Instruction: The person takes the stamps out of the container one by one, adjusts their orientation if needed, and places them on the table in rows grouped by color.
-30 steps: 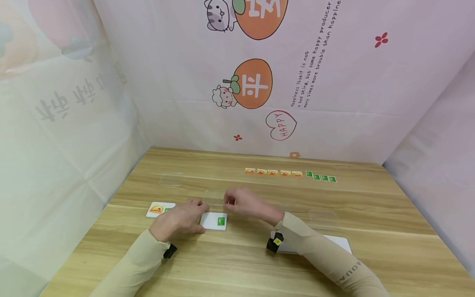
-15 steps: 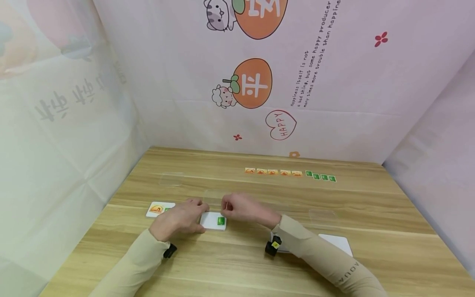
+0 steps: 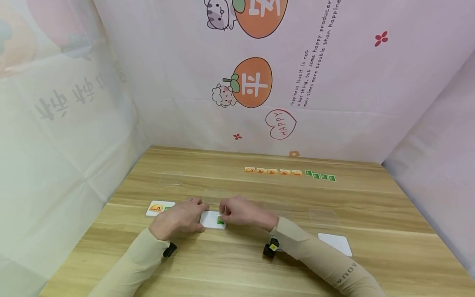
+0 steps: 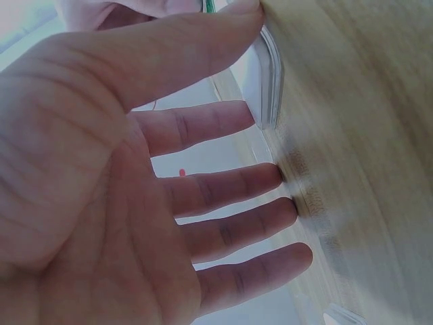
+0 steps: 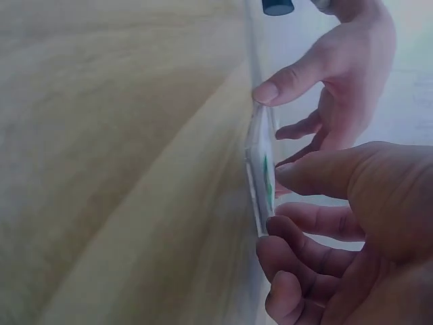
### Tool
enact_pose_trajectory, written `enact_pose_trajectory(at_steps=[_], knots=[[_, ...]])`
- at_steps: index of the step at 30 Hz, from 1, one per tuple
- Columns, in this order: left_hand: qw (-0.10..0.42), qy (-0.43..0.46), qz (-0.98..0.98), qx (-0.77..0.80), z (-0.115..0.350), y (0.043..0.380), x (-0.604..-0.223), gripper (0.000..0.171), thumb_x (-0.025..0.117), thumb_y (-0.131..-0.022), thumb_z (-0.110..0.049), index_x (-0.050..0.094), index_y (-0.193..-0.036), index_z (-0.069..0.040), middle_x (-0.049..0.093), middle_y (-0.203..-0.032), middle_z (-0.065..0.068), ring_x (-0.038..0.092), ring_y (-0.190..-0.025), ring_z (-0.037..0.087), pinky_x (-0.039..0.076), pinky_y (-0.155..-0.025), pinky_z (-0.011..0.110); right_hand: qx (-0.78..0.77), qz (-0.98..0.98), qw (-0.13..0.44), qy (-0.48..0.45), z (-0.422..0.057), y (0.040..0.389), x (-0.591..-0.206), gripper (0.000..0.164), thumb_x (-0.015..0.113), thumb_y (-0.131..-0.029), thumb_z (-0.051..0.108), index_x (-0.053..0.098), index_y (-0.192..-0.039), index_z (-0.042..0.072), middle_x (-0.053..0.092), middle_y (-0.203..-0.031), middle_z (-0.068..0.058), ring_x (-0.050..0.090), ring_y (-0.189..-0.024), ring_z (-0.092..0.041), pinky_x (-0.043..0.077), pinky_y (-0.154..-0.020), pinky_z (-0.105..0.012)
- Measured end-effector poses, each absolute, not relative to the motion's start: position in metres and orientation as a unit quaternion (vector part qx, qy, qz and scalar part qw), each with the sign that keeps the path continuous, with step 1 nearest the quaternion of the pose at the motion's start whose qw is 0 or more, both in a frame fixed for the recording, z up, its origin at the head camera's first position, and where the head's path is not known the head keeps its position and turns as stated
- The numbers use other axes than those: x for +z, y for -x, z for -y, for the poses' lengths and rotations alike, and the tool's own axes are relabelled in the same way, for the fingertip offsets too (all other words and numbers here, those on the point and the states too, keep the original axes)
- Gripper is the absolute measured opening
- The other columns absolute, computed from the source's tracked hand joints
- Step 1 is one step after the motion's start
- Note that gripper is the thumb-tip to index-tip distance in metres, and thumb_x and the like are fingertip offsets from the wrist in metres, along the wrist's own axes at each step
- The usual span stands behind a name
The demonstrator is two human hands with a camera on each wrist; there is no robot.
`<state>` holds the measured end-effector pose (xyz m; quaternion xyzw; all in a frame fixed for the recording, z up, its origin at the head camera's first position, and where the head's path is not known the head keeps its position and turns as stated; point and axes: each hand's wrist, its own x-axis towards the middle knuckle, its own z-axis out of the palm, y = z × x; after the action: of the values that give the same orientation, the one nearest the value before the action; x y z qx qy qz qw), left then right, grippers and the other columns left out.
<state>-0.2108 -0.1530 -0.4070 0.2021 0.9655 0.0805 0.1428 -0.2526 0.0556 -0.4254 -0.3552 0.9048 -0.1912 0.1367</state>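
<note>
My left hand [image 3: 182, 218] holds a white rectangular card [image 3: 209, 220] by its left end, thumb on the near edge and forefinger on the far edge. The other fingers extend beyond it in the left wrist view, where the card's layered edge [image 4: 270, 78] shows. On the card's right end lies a small green square picture tile [image 3: 219, 220]. Over it, my right hand [image 3: 243, 212] has thumb and forefinger at two sides of the tile, seen edge-on in the right wrist view as a green strip [image 5: 268, 179]. Its remaining fingers are bent. Partly behind my left hand lies another white card with an orange picture [image 3: 156, 208].
Far on the wooden table [image 3: 222, 268] runs a row of orange picture tiles [image 3: 272, 171], followed by green tiles [image 3: 324, 177]. Clear sheets [image 3: 323, 218] lie across the middle. Under my right forearm, a blank white card [image 3: 335, 244] shows partly. Printed cloth [image 3: 178, 82] hangs behind.
My right hand has shifted left and down, from beside the card to the green tile on its right end. My left hand has stayed on the card.
</note>
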Motion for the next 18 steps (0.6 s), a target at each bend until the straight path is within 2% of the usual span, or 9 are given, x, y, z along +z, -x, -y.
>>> enact_pose_trajectory(at_steps=[9, 18], knots=[[0.140, -0.208, -0.965, 0.077, 0.1536, 0.2118, -0.4065, 0.056, 0.078, -0.083, -0.036, 0.058, -0.130, -0.013, 0.055, -0.129, 0.010, 0.054, -0.118, 0.027, 0.048, -0.097, 0.047, -0.176, -0.908, 0.131, 0.356, -0.0537, 0.2513, -0.4268, 0.015, 0.069, -0.091, 0.028, 0.063, -0.097, 0.015, 0.065, -0.083, 0.007, 0.053, -0.063, -0.004, 0.044, -0.055, -0.019], [0.141, -0.210, -0.964, 0.078, 0.1534, 0.2108, -0.4062, 0.057, 0.079, -0.082, -0.036, 0.058, -0.130, -0.012, 0.055, -0.128, 0.011, 0.054, -0.115, 0.027, 0.048, -0.096, 0.046, -0.182, -0.913, 0.132, 0.341, -0.0528, 0.2511, -0.4301, 0.014, 0.070, -0.091, 0.028, 0.063, -0.092, 0.015, 0.064, -0.080, 0.007, 0.052, -0.062, -0.004, 0.044, -0.055, -0.019]])
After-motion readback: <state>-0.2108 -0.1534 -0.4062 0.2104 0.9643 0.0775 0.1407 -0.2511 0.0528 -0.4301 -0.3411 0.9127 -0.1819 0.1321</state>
